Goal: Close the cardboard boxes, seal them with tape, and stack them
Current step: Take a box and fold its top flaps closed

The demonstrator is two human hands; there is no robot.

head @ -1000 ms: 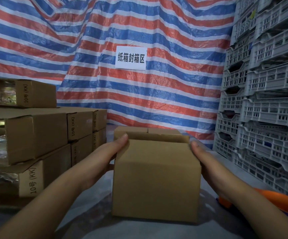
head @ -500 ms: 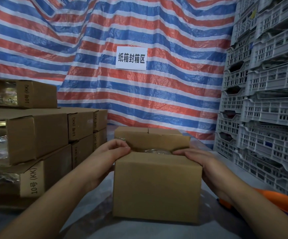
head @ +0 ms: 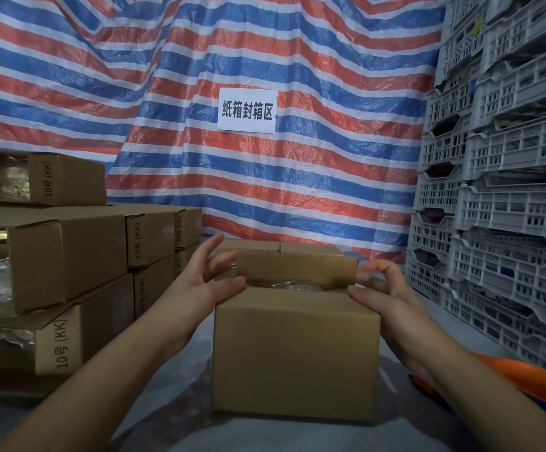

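One small cardboard box (head: 294,350) sits in front of you on the worktop (head: 167,419), right between your arms. Its top is not shut yet. The far flap (head: 297,267) stands up, and something clear and shiny shows inside.

Your left hand (head: 206,288) is at the left top corner. Its thumb lies on the box edge and its fingers (head: 214,249) are spread and loose, holding nothing. Your right hand (head: 382,295) is at the right top corner. Its thumb lies on the edge too, and its fingers are bent. They look close to a side flap, but you cannot tell if they pinch it.

The box looks light and stiff, but the flaps bend easily. It is best to hold a flap near its fold and push it down flat. Be gentle, because the thing inside may crush.

Beside you on the left is a stack of closed boxes (head: 69,256), near but not touching yours. Grey crates (head: 510,190) are piled on the right. Something orange (head: 532,380) lies by your right arm. A striped sheet (head: 265,190) with a white sign (head: 247,109) hangs behind.
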